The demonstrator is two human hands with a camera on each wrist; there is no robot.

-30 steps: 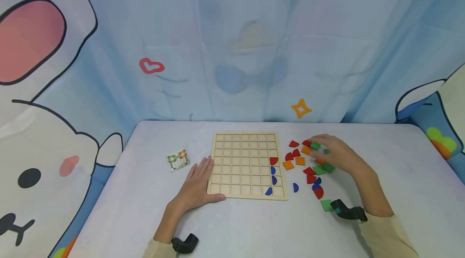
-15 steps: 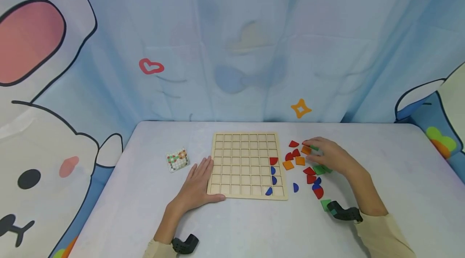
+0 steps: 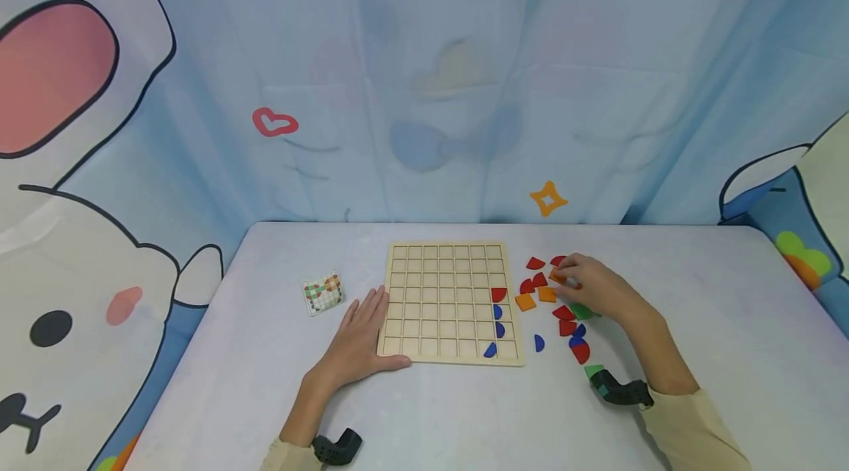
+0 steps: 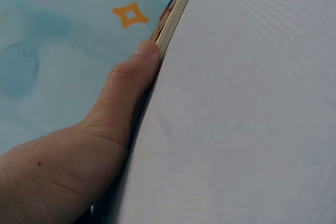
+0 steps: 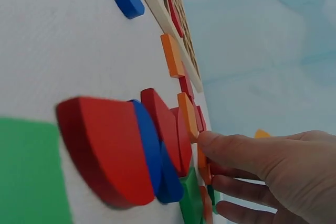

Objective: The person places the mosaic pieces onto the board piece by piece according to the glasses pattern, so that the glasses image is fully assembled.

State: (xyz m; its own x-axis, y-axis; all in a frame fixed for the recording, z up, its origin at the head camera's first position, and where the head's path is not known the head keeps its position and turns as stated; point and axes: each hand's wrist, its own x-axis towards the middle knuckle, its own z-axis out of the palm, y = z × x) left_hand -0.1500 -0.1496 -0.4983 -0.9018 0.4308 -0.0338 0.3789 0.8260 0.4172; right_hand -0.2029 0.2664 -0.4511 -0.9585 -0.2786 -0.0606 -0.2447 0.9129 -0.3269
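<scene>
A wooden grid board (image 3: 438, 309) lies on the table with a red piece (image 3: 499, 295) and several blue half-circles (image 3: 500, 329) in its right-hand columns. My left hand (image 3: 358, 335) rests against the board's left side, fingers extended, thumb along the front edge. To the right of the board, my right hand (image 3: 600, 287) reaches into the loose pieces. Its thumb and fingertips pinch an orange square tile (image 3: 556, 276), partly hidden by them. In the right wrist view the thumb (image 5: 231, 150) presses close by the orange pieces, and the other fingers are partly hidden behind.
A small pattern card (image 3: 324, 293) lies left of the board. Loose orange squares (image 3: 525, 302), red quarter pieces (image 3: 565, 327), green squares (image 3: 581, 310) and a blue half-circle (image 3: 539, 343) are scattered right of it. A blue curtain (image 3: 438, 88) hangs behind the table.
My right hand has shifted left and slightly toward me, from the green pieces to the orange square, with its fingers drawing together. The left hand and board have stayed put.
</scene>
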